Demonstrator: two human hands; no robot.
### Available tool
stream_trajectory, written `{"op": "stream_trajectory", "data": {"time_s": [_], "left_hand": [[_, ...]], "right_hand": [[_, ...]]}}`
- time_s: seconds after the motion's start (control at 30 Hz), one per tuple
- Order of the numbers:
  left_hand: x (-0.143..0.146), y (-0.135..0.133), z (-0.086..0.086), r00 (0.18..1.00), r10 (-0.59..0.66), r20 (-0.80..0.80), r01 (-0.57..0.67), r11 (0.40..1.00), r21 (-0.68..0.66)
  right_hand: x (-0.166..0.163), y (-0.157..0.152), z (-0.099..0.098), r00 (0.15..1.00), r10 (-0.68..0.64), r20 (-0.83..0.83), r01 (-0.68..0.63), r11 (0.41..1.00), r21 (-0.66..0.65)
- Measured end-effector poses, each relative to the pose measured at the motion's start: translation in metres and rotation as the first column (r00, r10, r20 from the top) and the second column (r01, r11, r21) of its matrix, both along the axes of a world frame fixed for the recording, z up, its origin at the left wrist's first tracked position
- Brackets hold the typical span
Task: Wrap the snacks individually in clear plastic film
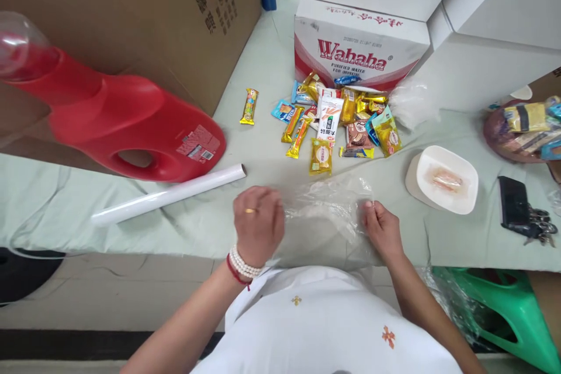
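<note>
A clear plastic bag (326, 204) is stretched between my two hands, just above the table's front part. My left hand (259, 223), with a ring and a pearl bracelet, is closed on the bag's left end. At the other end, my right hand (382, 228) pinches the bag's edge between thumb and fingers. Beyond the bag lies a heap of wrapped snacks (329, 117), in yellow, blue, brown and white packets. One yellow snack stick (249, 107) lies apart to the left of the heap.
A red detergent bottle (131, 123) and a white roll (170, 194) lie at left. Behind the snacks stands a Wahaha carton (359, 47). To the right are a white plastic tub (442, 180), a bowl of snacks (495, 134), a black wallet (513, 201) and keys (541, 228).
</note>
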State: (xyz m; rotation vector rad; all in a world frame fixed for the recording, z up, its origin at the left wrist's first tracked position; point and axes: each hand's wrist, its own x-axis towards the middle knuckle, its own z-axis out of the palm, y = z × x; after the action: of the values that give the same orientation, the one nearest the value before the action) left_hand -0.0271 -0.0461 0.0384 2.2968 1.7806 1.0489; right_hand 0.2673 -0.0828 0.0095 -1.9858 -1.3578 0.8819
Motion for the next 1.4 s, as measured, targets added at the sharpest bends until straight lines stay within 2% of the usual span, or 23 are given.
{"op": "stream_trajectory", "data": {"time_s": [0.03, 0.07, 0.13, 0.2, 0.27, 0.3, 0.37, 0.43, 0.47, 0.53, 0.63, 0.73, 0.83, 0.93, 1.0, 1.03, 1.1, 1.17, 1.27, 1.33, 1.4], "left_hand": [[0.006, 0.003, 0.003, 0.980, -0.184, -0.078, 0.185, 0.983, 0.001], [0.013, 0.006, 0.004, 0.925, -0.356, -0.137, 0.351, 0.935, -0.059], [0.021, 0.013, 0.002, 0.797, -0.581, -0.166, 0.537, 0.807, -0.246], [0.022, 0.016, -0.003, 0.719, -0.690, -0.084, 0.618, 0.690, -0.375], [0.018, 0.014, -0.007, 0.694, -0.711, 0.112, 0.692, 0.616, -0.378], [0.016, 0.012, -0.008, 0.702, -0.671, 0.236, 0.706, 0.615, -0.352], [0.015, 0.009, -0.010, 0.744, -0.486, 0.458, 0.652, 0.677, -0.341], [0.022, 0.011, -0.012, 0.780, -0.312, 0.542, 0.574, 0.702, -0.422], [0.028, 0.013, -0.013, 0.805, -0.280, 0.523, 0.547, 0.691, -0.472], [0.038, 0.018, -0.016, 0.872, -0.294, 0.392, 0.478, 0.683, -0.552], [0.043, 0.023, -0.018, 0.934, -0.347, 0.080, 0.328, 0.751, -0.572], [0.034, 0.022, -0.018, 0.905, -0.397, -0.149, 0.265, 0.805, -0.531], [0.021, 0.017, -0.020, 0.872, -0.428, -0.236, 0.275, 0.828, -0.488], [0.016, 0.011, -0.023, 0.850, -0.457, -0.262, 0.292, 0.823, -0.487], [0.015, 0.007, -0.024, 0.835, -0.484, -0.263, 0.303, 0.803, -0.514], [0.015, 0.005, -0.024, 0.829, -0.494, -0.263, 0.306, 0.793, -0.527], [0.016, 0.000, -0.026, 0.823, -0.502, -0.264, 0.303, 0.782, -0.545], [0.018, -0.004, -0.029, 0.827, -0.494, -0.268, 0.288, 0.783, -0.551], [0.018, -0.008, -0.031, 0.841, -0.470, -0.268, 0.256, 0.782, -0.568], [0.017, -0.008, -0.031, 0.852, -0.453, -0.260, 0.234, 0.777, -0.585], [0.014, -0.005, -0.031, 0.862, -0.444, -0.245, 0.224, 0.766, -0.602]], "right_hand": [[-0.001, 0.000, 0.001, 0.999, 0.031, 0.035, -0.032, 0.999, 0.011], [-0.001, 0.000, 0.003, 0.996, 0.060, 0.067, -0.061, 0.998, 0.022], [0.003, -0.001, 0.008, 0.990, 0.072, 0.124, -0.080, 0.995, 0.061], [0.013, -0.004, 0.012, 0.981, 0.015, 0.195, -0.040, 0.992, 0.122], [0.025, -0.011, 0.011, 0.957, -0.059, 0.284, 0.007, 0.983, 0.183], [0.031, -0.015, 0.009, 0.943, -0.079, 0.323, 0.013, 0.980, 0.199], [0.037, -0.022, 0.004, 0.923, -0.069, 0.378, -0.008, 0.980, 0.199], [0.038, -0.025, -0.001, 0.916, -0.035, 0.399, -0.042, 0.982, 0.182], [0.036, -0.025, -0.002, 0.916, -0.023, 0.402, -0.053, 0.983, 0.177], [0.034, -0.020, -0.003, 0.914, -0.017, 0.406, -0.064, 0.981, 0.184], [0.039, -0.011, -0.001, 0.892, -0.063, 0.447, -0.050, 0.970, 0.237], [0.056, -0.005, 0.001, 0.855, -0.065, 0.514, -0.067, 0.970, 0.234], [0.069, -0.004, 0.010, 0.806, -0.010, 0.592, -0.127, 0.974, 0.190], [0.061, -0.001, 0.033, 0.775, -0.126, 0.619, -0.134, 0.925, 0.356], [0.040, 0.011, 0.053, 0.815, -0.111, 0.569, -0.164, 0.897, 0.411], [0.026, 0.021, 0.061, 0.836, -0.052, 0.547, -0.193, 0.905, 0.380], [-0.009, 0.051, 0.072, 0.840, 0.097, 0.534, -0.257, 0.938, 0.234], [-0.048, 0.089, 0.073, 0.786, 0.208, 0.582, -0.291, 0.955, 0.052], [-0.095, 0.143, 0.060, 0.669, 0.324, 0.669, -0.350, 0.931, -0.101], [-0.108, 0.166, 0.054, 0.605, 0.414, 0.680, -0.400, 0.897, -0.190], [-0.102, 0.173, 0.058, 0.567, 0.447, 0.692, -0.462, 0.868, -0.182]]}}
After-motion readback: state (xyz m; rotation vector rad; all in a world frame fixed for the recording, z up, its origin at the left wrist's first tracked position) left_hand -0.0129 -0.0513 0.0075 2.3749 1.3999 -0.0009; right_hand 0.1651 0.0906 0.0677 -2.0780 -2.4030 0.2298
